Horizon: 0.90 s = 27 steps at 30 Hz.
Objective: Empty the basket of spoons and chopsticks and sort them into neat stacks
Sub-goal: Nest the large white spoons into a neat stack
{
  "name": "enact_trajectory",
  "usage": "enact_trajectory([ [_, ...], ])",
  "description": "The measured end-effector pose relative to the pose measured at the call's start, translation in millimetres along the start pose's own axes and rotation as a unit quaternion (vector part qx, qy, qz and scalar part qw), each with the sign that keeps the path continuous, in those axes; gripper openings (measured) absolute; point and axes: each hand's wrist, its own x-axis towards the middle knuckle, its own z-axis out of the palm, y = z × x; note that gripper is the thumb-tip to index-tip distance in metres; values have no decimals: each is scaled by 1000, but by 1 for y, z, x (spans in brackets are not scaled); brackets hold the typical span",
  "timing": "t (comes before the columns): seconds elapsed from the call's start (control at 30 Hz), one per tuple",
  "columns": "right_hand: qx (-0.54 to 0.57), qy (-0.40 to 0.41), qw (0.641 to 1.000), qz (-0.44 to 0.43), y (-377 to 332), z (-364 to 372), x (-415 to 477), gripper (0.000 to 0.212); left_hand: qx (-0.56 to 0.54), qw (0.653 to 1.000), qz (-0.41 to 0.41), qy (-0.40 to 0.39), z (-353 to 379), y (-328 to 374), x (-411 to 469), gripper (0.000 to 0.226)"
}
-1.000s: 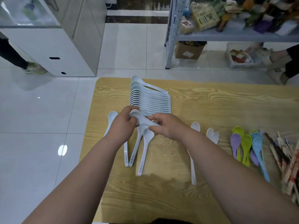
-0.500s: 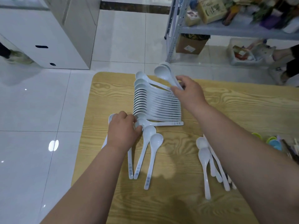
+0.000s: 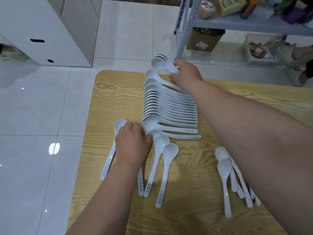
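1. Right grip (image 3: 186,73), upper centre: fingers closed round the handles of a small spoon bundle (image 3: 159,62), held just beyond the far end of the spoon row (image 3: 169,107).
2. Left grip (image 3: 132,143), centre left: curled against the row's nearest bowls; whether it pinches or merely braces cannot be told.
3. Step in hand, as judged: adding the bundle to the row on the surface (image 3: 108,99).
4. Next move calls for nesting the bowls into the far end with handles aligned. Loose spoons (image 3: 162,160) at lower centre and lower right await sorting.

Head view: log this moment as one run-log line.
right hand: holds nested spoons at far end of spoon row | left hand: holds its near end | loose spoons: unsorted on table
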Motion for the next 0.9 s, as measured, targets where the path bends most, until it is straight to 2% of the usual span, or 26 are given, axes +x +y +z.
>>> enact_trajectory([
  [0.1, 2, -29, 1000, -8, 1, 8, -1, 39, -9, 1000, -5, 12, 2, 0, -2, 35],
  [0.23, -10, -60, 998, -22, 4, 10, -4, 44, 6, 998, 36, 54, 4, 0, -2, 42],
  [0.5, -59, -117, 986, -108, 11, 12, -14, 34, 29, 996, 38, 73, 8, 1, 7, 30],
  [0.6, -81, -131, 981, -122, 17, 20, -21, 39, 30, 995, 33, 84, 8, 1, 8, 31],
  [0.8, -176, -114, 967, -145, 26, 24, -51, 59, 19, 996, 11, 89, 9, 4, 2, 31],
  [0.9, -197, -163, 955, -148, 29, 22, -74, 104, 18, 997, -7, 69, 9, 6, 1, 30],
])
